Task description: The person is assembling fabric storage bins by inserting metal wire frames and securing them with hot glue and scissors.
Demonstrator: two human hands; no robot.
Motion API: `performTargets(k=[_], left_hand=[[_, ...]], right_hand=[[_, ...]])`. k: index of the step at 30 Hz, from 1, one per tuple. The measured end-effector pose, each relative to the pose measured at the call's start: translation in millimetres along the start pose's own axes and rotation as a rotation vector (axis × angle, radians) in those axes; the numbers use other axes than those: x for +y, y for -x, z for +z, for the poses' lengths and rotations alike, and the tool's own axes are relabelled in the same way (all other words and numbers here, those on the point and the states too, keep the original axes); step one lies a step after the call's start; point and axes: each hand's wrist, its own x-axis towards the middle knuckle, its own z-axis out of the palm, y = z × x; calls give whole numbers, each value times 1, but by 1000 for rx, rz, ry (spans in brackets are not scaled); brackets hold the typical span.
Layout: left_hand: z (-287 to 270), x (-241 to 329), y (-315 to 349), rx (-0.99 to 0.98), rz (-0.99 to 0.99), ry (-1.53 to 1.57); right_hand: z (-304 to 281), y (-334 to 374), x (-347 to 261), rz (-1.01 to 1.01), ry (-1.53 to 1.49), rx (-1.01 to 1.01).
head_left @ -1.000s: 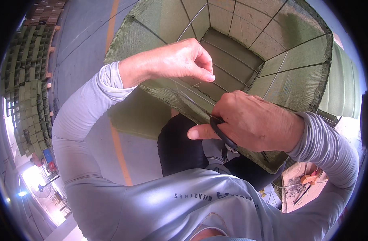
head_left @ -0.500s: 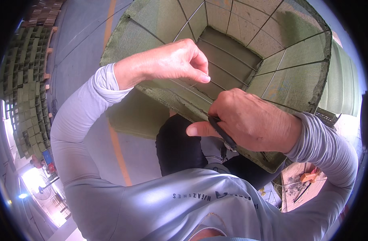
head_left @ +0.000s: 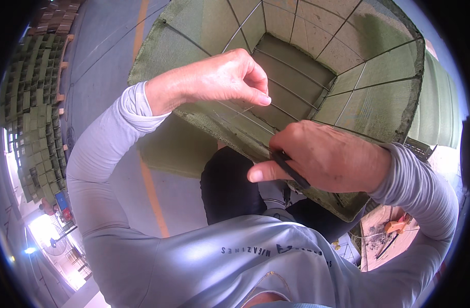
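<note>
We see our left hand [head_left: 222,77] over the near side of the green mesh-lined wire basket [head_left: 386,105], its thumb and forefinger pinched together, though we cannot tell whether anything fine sits between them. Our right hand [head_left: 335,160] has its fingers curled round a black handle [head_left: 292,171], thumb stretched out, while the basket lies tilted before our dark-clad legs [head_left: 230,185], its open mouth toward us.
</note>
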Motion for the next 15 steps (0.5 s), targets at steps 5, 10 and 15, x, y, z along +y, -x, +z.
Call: performTargets(k=[5, 10, 15], left_hand=[[-1, -1, -1, 4, 8, 6], [-2, -4, -1, 8, 14, 17], [-2, -5, -1, 5, 16, 18]], right_hand=[[1, -4, 1, -50, -27, -4], [3, -9, 3, -46, -81, -38], [7, -10, 10, -111, -89, 39]])
